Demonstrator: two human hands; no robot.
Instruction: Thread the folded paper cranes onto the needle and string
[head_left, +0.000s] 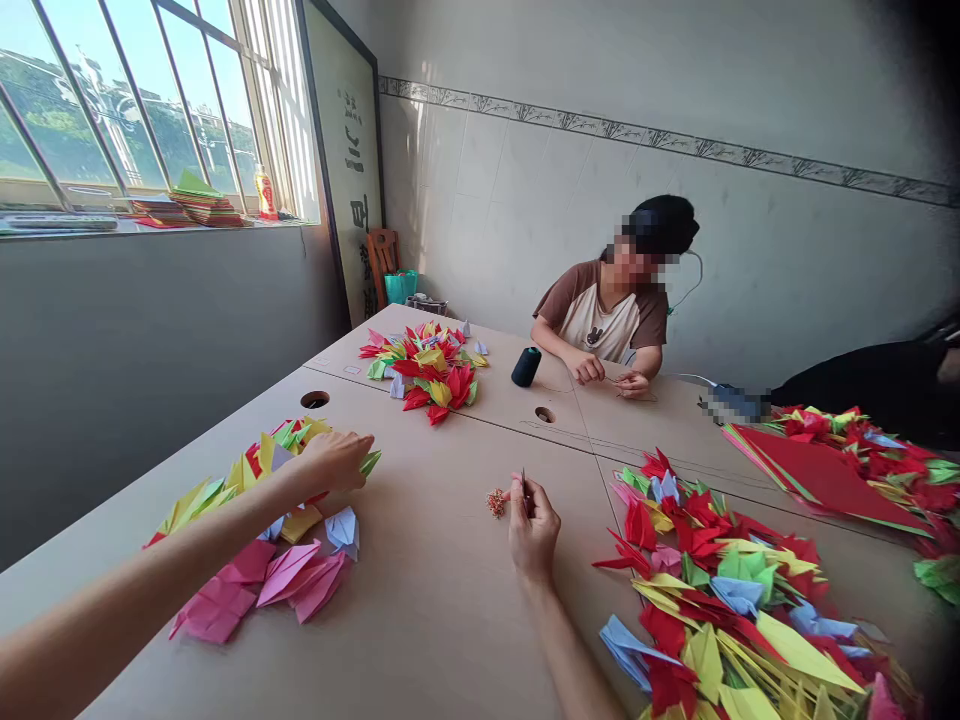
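Observation:
My left hand (pixel 337 462) is closed over the right side of a pile of folded paper cranes (pixel 247 470). From its fingertips sticks out a green folded paper piece (pixel 370 463). Pink cranes (pixel 300 580) and a pale blue one (pixel 343 530) lie just below that hand. Over the middle of the table, my right hand (pixel 534 530) is closed on a thin dark pointed tool (pixel 523 480), whose tip points up; its kind I cannot make out. Right beside the fingers is a small cluster of orange-and-white beads (pixel 496 503).
A large heap of coloured paper cranes (pixel 735 590) covers the right side. Another pile (pixel 431 365) lies at the back, near a dark thread cone (pixel 526 367). Across the table (pixel 450 560), a person (pixel 600 310) handles thread. Red paper sheets (pixel 825 480) lie far right.

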